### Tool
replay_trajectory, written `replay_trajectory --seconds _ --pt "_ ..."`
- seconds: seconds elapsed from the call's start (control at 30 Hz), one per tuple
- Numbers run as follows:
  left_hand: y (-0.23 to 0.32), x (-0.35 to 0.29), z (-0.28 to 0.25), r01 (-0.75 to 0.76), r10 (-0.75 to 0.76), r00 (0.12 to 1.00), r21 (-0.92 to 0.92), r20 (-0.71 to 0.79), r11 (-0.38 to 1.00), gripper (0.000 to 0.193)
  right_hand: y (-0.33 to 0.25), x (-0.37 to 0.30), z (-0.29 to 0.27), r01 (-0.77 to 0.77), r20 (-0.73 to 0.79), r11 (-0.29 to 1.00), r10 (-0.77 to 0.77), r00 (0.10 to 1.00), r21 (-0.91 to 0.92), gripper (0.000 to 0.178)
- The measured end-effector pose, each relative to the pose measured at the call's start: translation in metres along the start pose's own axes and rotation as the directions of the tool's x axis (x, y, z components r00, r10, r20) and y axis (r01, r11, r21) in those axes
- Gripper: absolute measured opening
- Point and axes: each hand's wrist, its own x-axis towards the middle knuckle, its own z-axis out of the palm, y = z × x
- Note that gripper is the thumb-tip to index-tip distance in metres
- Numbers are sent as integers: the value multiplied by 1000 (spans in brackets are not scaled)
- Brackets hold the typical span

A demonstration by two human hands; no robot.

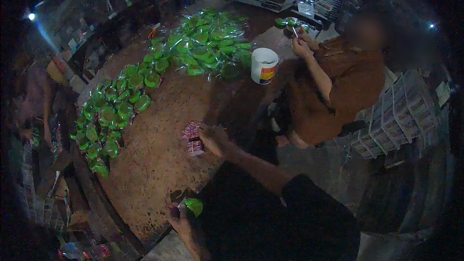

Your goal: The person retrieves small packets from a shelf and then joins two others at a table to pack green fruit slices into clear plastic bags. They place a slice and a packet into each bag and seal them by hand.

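My left hand (180, 220) is closed on a bright green packet (194, 207) at the table's near edge; a clear wrapper seems to cover it. My right hand (214, 141) reaches across to a small pile of pink-and-white printed cards (192, 130) on the brown table (164, 130). Its fingers are curled at the right side of the pile, and whatever is between them is too dark to make out. Beside that hand, a second block of the cards (195, 149) lies nearer to me.
Many green packets in clear wrap (113, 106) line the table's left side, with a larger heap (203, 43) farther back. A white bucket (264, 65) stands right of the heap. A co-worker in brown (338, 77) handles something at right; another person (38, 96) is at left.
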Motion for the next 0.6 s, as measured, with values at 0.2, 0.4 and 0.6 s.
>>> replay_trajectory --seconds 0.2,0.4,0.6 --pt "-11 2 -4 26 -27 999 8 29 1000 30 -26 18 -15 51 114 909 -3 993 -413 28" --pt "9 -13 15 -55 59 997 -96 45 994 23 -27 31 -21 192 -190 944 -247 950 -267 24" --pt "22 -28 23 -61 70 996 -141 57 988 24 -52 33 -66 120 -434 990 -73 898 80 20"
